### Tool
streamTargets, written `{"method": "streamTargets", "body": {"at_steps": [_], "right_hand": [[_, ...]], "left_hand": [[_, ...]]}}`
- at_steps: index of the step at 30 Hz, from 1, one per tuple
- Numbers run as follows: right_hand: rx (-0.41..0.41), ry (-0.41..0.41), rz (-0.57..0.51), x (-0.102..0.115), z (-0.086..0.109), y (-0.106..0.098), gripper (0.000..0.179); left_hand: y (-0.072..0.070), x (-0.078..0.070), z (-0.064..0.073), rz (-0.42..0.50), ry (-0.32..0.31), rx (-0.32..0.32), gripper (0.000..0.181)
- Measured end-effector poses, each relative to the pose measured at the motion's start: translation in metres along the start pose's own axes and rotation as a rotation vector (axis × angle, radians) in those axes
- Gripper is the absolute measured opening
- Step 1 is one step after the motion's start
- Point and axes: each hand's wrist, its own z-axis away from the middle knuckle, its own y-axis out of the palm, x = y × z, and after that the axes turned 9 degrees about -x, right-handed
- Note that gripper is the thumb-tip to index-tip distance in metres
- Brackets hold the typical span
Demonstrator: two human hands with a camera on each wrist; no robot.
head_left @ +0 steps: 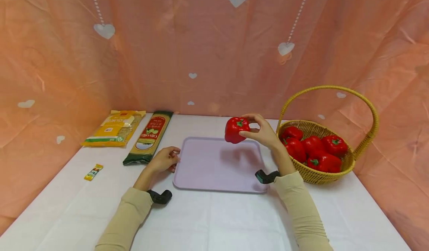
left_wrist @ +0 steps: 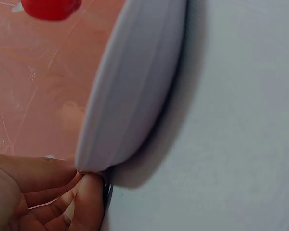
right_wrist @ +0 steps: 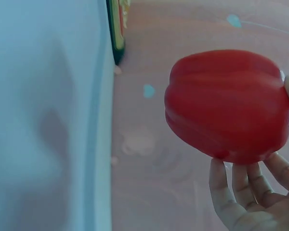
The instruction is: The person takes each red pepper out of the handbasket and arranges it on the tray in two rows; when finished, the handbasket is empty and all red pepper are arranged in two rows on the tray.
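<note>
Red and glossy, a bell pepper [head_left: 236,131] is held above the lilac tray [head_left: 211,171], toward its one o'clock, between the thumb and fingers of the right hand [head_left: 264,133], spread to the pepper's width. At the tray's nine o'clock the left hand [head_left: 164,159] is nearly closed, thumb and finger pinching the edge, while a wicker basket [head_left: 313,178] of other red peppers [head_left: 313,145] stands at three o'clock.

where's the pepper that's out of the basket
In the head view, the red pepper is right of centre, held by the right hand above the right half of the lilac tray, left of the basket.
</note>
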Motion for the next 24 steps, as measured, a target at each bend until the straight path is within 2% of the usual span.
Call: {"method": "streamTargets", "body": {"at_steps": [4,12,15,19,24], "right_hand": [[0.009,0.007,0.031,0.011,-0.001,0.022,0.052],[0.022,0.032,0.044,0.009,-0.006,0.055,0.055],[0.011,0.026,0.03,0.002,-0.009,0.066,0.055],[-0.013,0.037,0.01,-0.02,-0.017,0.08,0.054],[-0.052,0.039,0.029,-0.038,-0.023,0.097,0.054]], "left_hand": [[0.0,-0.001,0.0,-0.011,0.011,-0.008,0.038],[0.0,0.0,0.001,-0.004,0.017,-0.007,0.037],[0.0,-0.001,0.002,-0.012,0.013,-0.009,0.037],[0.001,-0.002,0.003,-0.023,-0.003,-0.012,0.037],[0.0,-0.003,0.002,-0.028,-0.014,-0.017,0.037]]}}
